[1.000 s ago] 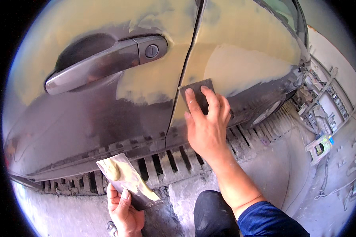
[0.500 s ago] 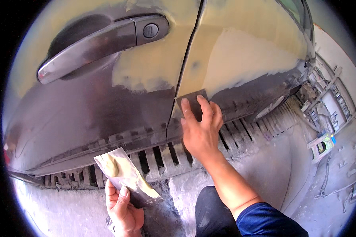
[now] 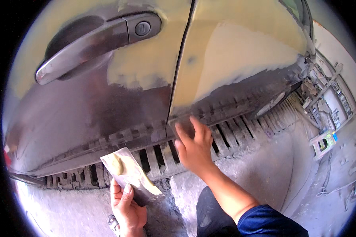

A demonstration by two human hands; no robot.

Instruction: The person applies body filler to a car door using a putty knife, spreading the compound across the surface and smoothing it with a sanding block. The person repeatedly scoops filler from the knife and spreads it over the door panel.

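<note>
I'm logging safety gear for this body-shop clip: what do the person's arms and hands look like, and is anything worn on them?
Both hands are bare, without gloves. The right hand has a dark blue sleeve pushed up the forearm. The left hand shows no sleeve in view.

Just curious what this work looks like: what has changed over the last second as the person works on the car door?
The right hand slid the small dark spreader down the grey, filler-patched car door, from mid-panel to its lower edge beside the door gap; the spreader is now mostly hidden under the fingers. The left hand still holds the flat mixing board smeared with yellowish filler, low near the floor grating.
</note>
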